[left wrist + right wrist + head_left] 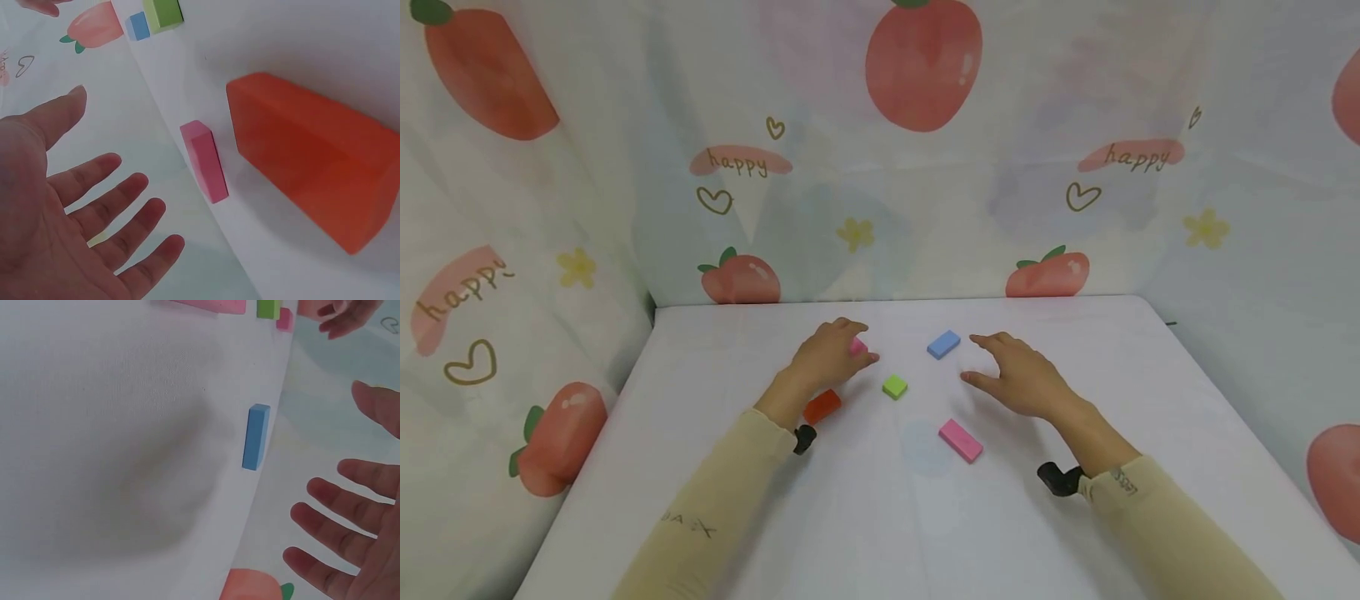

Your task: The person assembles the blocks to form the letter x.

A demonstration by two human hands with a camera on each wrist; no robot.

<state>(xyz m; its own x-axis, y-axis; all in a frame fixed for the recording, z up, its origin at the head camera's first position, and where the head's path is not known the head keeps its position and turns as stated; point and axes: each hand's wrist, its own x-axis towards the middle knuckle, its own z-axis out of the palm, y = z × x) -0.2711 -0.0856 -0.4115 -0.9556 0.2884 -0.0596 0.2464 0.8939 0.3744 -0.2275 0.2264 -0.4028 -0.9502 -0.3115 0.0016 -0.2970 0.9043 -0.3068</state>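
Observation:
My left hand (829,353) hovers over the left part of the table with fingers spread, holding nothing. Partly hidden behind it in the head view is a pink block (205,161), which shows whole in the left wrist view. An orange-red block (822,407) lies just below that hand, beside the wrist. To the right, my right hand (1024,377) is held above the table, its fingers apart and nothing in them. A blue block (943,344) lies just left of its fingertips. Between the hands sits a small green block (895,387). A second pink block (961,441) lies nearer the front.
The blocks lie on a white table (880,533). Behind it and along both sides hangs a fabric backdrop (925,192) printed with fruit, hearts and lettering. A black wrist-worn piece (1060,479) sticks out by the right cuff, and another (804,438) by the left.

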